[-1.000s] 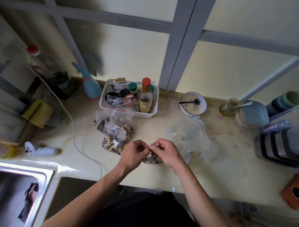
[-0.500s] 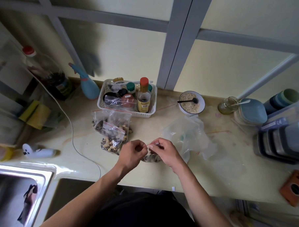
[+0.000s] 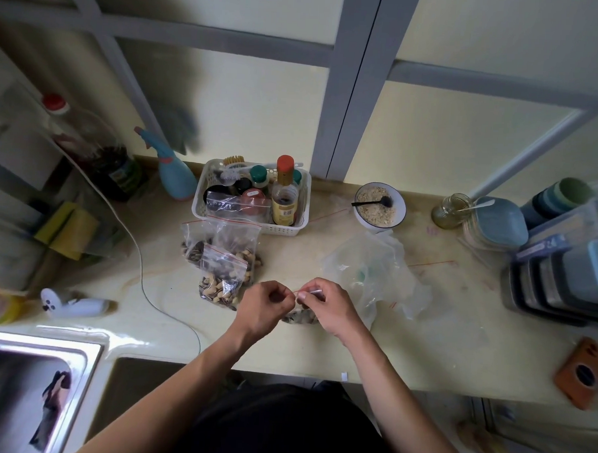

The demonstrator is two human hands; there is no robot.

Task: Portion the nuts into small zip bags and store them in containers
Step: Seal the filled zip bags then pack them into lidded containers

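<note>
Now we pinch the red zip strip of a small bag (image 3: pixel 300 317) between left hand (image 3: pixel 265 305) and right hand (image 3: pixel 325 306), low over the counter (image 3: pixel 439 352), likely to seal it; filled bags (image 3: pixel 222 274) wait just left, containers (image 3: pixel 562 282) far right.

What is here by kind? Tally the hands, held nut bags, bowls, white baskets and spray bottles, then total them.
hands: 2, left hand and right hand
held nut bag: 1
bowl: 1
white basket: 1
spray bottle: 1
Total: 6
</note>
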